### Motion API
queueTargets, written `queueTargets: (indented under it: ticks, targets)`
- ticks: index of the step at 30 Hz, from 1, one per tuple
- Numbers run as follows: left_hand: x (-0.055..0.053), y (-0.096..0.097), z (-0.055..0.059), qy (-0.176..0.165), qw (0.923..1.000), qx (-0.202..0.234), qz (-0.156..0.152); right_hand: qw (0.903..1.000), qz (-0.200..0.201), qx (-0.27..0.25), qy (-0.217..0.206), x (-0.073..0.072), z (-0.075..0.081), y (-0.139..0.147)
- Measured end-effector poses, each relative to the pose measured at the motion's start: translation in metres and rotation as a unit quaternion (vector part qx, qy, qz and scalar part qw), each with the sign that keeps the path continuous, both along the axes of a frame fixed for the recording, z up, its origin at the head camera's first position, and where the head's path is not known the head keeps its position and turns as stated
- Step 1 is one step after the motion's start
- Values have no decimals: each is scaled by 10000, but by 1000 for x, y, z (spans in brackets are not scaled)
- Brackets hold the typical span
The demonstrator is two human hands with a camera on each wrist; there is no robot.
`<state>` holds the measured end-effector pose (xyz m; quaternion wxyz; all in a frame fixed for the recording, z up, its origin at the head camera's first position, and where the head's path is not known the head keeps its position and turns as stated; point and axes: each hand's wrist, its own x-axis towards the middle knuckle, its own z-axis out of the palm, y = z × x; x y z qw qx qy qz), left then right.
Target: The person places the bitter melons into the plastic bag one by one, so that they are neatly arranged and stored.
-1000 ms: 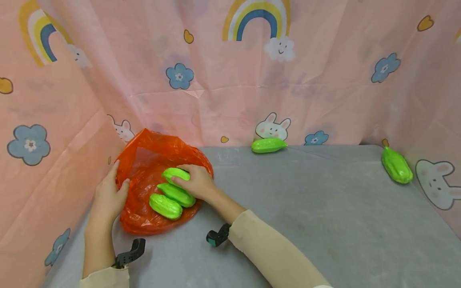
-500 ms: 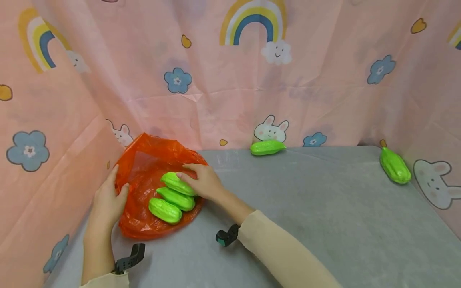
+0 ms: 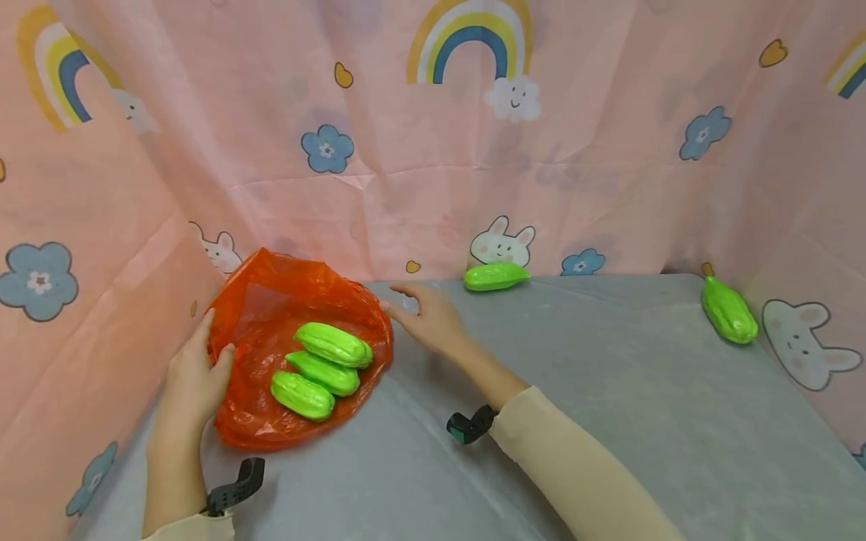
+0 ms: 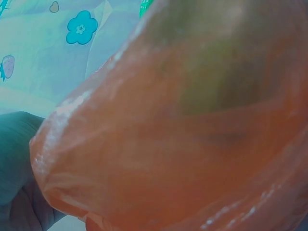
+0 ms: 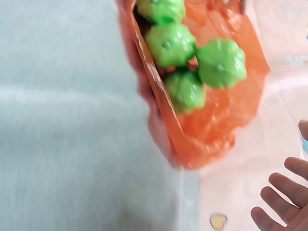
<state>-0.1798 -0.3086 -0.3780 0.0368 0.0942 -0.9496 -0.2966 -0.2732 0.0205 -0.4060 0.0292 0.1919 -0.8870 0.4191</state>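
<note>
An orange plastic bag (image 3: 253,323) lies with its mouth spread on the left of the grey table. My left hand (image 3: 192,379) holds its left edge, thumb toward the inside. Several ridged green gourds (image 3: 334,346) are piled in the bag; the right wrist view shows their ends, one gourd (image 5: 221,65) nearest the bag's mouth wall. Just right of the bag's rim is my right hand (image 3: 433,319), fingers extended, holding nothing. In the left wrist view the bag's film (image 4: 120,159) covers most of the picture and blurs the contents.
Another green gourd (image 3: 497,276) lies at the table's back edge, beside the pink printed curtain (image 3: 406,203). Near the right side of the curtain lies a gourd with a brown stem (image 3: 729,309). The grey table (image 3: 575,376) stretches between them and the arms.
My right hand has let go of a green gourd, leaving it on top of the others in the bag, and has drawn back rightward out of the bag. The left hand stays at the bag's edge.
</note>
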Motion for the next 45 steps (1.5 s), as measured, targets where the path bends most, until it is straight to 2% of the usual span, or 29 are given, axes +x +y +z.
queueTargets:
  ticks: [8, 11, 16, 22, 27, 34, 42, 45]
  targets:
    - [1, 0, 2, -105, 9998, 146, 105, 9963, -457, -41, 724, 0, 2, 52]
    - [3, 0, 4, -138, 9995, 215, 169, 9947, -563, 39, 856, 0, 1, 73]
    - [4, -1, 2, -109, 9997, 161, 168, 9940, -686, 116, 842, 3, 0, 104]
    - [4, -3, 1, -88, 9999, 31, 138, 9909, -1107, 279, 713, 6, -4, 141]
    - [3, -2, 1, -58, 9999, -29, 125, 9861, -1345, 251, 939, 5, -6, 168]
    - [2, -2, 1, -102, 9998, -45, 139, 9822, -1450, 194, 1177, 10, 2, 201]
    - [2, -2, 0, -111, 9998, -104, 119, 9735, -1865, 47, 1318, 18, 1, 231]
    - [0, -1, -2, -80, 9999, -128, 68, 9671, -2139, -9, 1378, 20, 4, 244]
